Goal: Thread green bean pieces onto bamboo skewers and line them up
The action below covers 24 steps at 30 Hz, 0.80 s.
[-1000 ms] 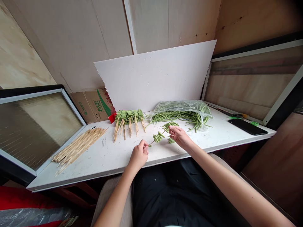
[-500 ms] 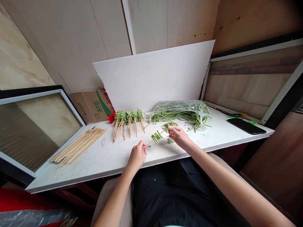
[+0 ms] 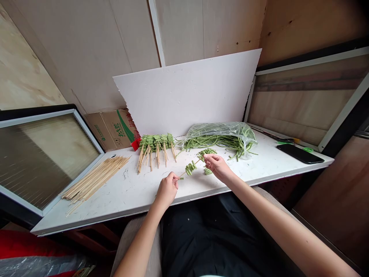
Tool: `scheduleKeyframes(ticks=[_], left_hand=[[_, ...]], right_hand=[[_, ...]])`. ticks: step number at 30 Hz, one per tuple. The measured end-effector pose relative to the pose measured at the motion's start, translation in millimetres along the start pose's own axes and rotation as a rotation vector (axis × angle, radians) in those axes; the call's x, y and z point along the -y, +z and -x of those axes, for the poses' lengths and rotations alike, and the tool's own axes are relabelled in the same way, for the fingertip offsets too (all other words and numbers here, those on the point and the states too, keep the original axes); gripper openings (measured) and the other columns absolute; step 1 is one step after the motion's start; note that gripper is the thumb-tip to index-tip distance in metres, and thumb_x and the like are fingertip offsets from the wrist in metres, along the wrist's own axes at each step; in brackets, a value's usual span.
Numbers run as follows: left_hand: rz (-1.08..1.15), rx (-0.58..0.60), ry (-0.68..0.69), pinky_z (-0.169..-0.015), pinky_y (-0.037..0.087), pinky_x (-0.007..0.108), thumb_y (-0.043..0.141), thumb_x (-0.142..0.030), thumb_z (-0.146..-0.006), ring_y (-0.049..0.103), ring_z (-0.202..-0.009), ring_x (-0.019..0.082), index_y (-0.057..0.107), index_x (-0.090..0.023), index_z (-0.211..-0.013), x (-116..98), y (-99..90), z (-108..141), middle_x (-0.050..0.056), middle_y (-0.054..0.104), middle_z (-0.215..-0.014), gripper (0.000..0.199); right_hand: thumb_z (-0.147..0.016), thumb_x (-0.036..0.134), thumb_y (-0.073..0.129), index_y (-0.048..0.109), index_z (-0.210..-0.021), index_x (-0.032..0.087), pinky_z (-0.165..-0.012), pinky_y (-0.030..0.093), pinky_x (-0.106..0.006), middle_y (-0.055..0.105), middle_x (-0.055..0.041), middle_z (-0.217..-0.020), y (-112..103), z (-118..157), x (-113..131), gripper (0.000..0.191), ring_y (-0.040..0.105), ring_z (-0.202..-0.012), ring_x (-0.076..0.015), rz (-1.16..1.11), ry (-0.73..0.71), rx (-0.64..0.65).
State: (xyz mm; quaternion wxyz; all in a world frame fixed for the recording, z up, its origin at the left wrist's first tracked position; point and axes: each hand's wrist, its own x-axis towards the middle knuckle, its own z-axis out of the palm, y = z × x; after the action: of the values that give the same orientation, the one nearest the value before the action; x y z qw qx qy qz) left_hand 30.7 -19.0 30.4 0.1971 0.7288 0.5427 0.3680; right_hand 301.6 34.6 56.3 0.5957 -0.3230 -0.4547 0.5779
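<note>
A thin bamboo skewer (image 3: 182, 175) slants between my hands above the table, with several short green bean pieces (image 3: 190, 167) threaded crosswise on its middle. My left hand (image 3: 168, 188) is closed round the near end of the skewer. At the far end my right hand (image 3: 217, 167) pinches the skewer between thumb and fingers; the fingertips partly hide its tip. Just behind the right hand lies a heap of cut bean pieces (image 3: 206, 151). A smaller group of cut pieces (image 3: 208, 171) shows below that hand.
Finished bean skewers (image 3: 157, 143) are stacked at the back, sticks toward me. Loose bamboo skewers (image 3: 96, 179) lie at left. Long green beans fill a clear plastic bag (image 3: 227, 129) behind my right hand. A black phone (image 3: 300, 154) rests near the table's right end.
The bean pieces on the skewer have turned and now hang at a different slant. Both hands stay nearly in place, still holding the skewer.
</note>
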Motion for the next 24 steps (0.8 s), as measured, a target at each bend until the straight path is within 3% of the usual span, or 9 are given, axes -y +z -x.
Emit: scheduleKeyframes(ticks=[11,19,24], left_hand=[[0.037,-0.023,0.006,-0.07,0.044,0.029,0.045,-0.02,-0.1,0.06,-0.063,0.019,0.055,-0.025,-0.086,-10.6,-3.1,0.3,-0.002,0.063,-0.065,0.018],[0.015,-0.043,0.006,-0.068,0.043,0.029,0.045,-0.02,-0.101,0.06,-0.064,0.019,0.057,-0.024,-0.088,-11.1,-6.0,0.0,-0.001,0.063,-0.066,0.018],[0.049,-0.011,0.078,-0.073,0.045,0.029,0.044,-0.02,-0.102,0.062,-0.067,0.018,0.056,-0.024,-0.089,-8.8,-7.1,-0.4,-0.002,0.065,-0.068,0.018]], right_hand=[[-0.07,0.058,0.091,0.075,-0.075,0.023,-0.055,0.032,-0.032,0.059,-0.0006,-0.07,2.0,2.8,15.1,0.039,0.039,-0.06,-0.0125,0.088,-0.112,0.019],[-0.07,0.054,0.093,0.081,-0.083,0.024,-0.055,0.037,-0.03,0.071,-0.0049,-0.087,0.0,0.9,12.7,0.035,0.045,-0.065,-0.0129,0.065,-0.09,0.008],[-0.067,0.056,0.094,0.081,-0.087,0.021,-0.055,0.04,-0.027,0.07,-0.0061,-0.086,-1.3,-0.7,13.6,0.042,0.052,-0.069,-0.0138,0.037,-0.05,-0.007]])
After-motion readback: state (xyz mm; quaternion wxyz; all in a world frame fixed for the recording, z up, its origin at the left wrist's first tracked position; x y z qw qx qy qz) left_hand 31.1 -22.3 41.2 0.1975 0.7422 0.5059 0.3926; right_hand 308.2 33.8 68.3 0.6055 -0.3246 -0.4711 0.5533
